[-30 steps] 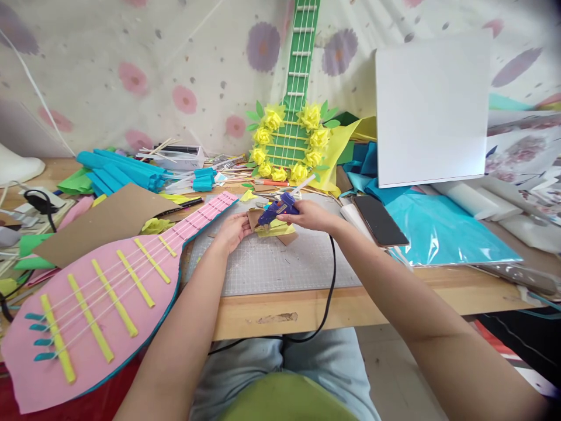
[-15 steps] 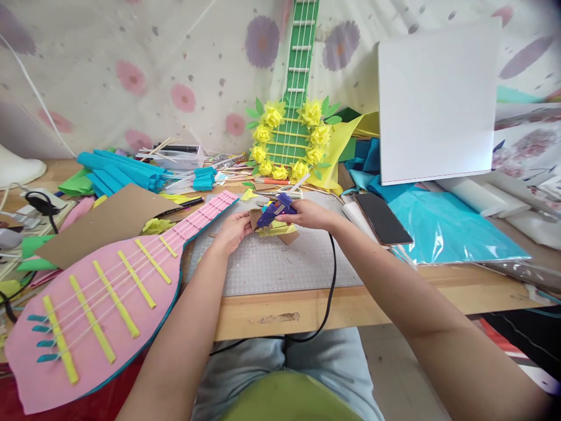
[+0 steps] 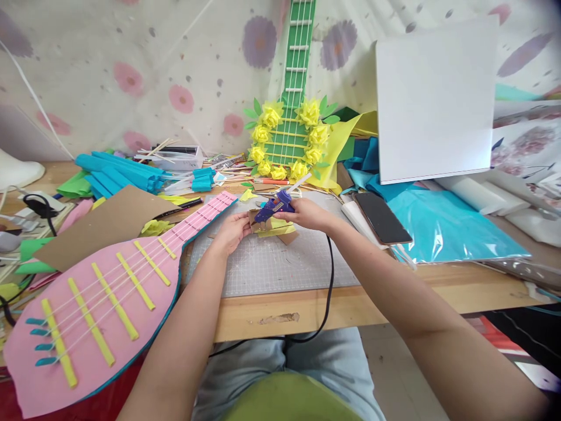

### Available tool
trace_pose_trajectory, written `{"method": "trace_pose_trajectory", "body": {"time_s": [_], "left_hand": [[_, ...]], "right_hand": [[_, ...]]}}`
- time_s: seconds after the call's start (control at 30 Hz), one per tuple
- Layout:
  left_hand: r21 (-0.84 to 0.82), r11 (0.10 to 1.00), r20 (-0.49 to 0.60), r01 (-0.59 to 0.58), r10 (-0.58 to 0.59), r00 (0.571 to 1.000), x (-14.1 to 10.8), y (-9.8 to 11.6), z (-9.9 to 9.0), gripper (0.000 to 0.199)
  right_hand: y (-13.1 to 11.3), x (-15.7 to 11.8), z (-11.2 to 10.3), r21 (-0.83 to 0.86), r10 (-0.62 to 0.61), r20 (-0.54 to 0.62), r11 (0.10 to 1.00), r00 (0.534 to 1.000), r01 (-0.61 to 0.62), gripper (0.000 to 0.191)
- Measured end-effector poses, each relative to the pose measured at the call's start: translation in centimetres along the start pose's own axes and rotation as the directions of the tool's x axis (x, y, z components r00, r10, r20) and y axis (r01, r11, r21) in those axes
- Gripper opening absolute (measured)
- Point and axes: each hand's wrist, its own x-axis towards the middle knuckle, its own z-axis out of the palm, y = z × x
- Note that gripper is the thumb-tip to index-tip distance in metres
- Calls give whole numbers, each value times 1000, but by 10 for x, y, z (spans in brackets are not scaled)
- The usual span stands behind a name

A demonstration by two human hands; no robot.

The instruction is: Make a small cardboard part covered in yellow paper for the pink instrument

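My right hand (image 3: 307, 214) is closed round a blue hot glue gun (image 3: 277, 204), with a whitish glue stick (image 3: 300, 181) poking out of its back. The gun's nozzle points down and left at a small piece of brown cardboard (image 3: 253, 221). That cardboard is pinched at its left edge by the fingers of my left hand (image 3: 236, 231). Whether the nozzle touches it I cannot tell. Beneath the gun lie yellow paper (image 3: 280, 227) and another cardboard scrap (image 3: 289, 238), on a grey cutting mat (image 3: 280, 269).
A pink paper guitar (image 3: 100, 304) lies at the left, beside a brown cardboard sheet (image 3: 105, 225). Behind the mat stands a green guitar (image 3: 287, 140) with yellow flowers. To the right are a phone (image 3: 381, 217) and a white board (image 3: 433, 105). The gun's black cord (image 3: 329, 280) hangs over the table edge.
The glue gun has shifted very slightly down and left over the cardboard. Both hands keep their hold, and the whole view has moved a little.
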Motion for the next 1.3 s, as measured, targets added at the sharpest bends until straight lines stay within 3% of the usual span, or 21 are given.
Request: {"method": "trace_pose_trajectory", "body": {"time_s": [0.13,0.37,0.5,0.63,0.83,1.07,1.3], "left_hand": [[0,1000,-8,8,-8,1000,0,0,0,17],[-20,1000,26,12,-11,1000,6,-4,-6,11],[-27,1000,24,11,-10,1000,6,-4,-7,11],[-4,1000,7,14,-14,1000,4,-2,-4,15],[19,1000,19,8,-9,1000,5,-3,-5,13],[3,1000,10,28,-28,1000,0,0,-2,23],[15,1000,-6,26,-26,1000,-4,3,1,28]], "right_hand": [[2,-1,3,8,7,-19,1000,1000,-7,47],[-2,-2,-5,-23,-59,101,998,993,62,43],[-1,1,-5,-61,-58,106,996,993,65,44],[1,2,-3,-53,-81,55,995,995,84,43],[-3,-3,2,-115,-19,-63,993,998,12,45],[-5,-4,15,-203,-46,-215,979,976,1,42],[-12,-6,16,-266,-20,-229,963,973,-43,40]]}}
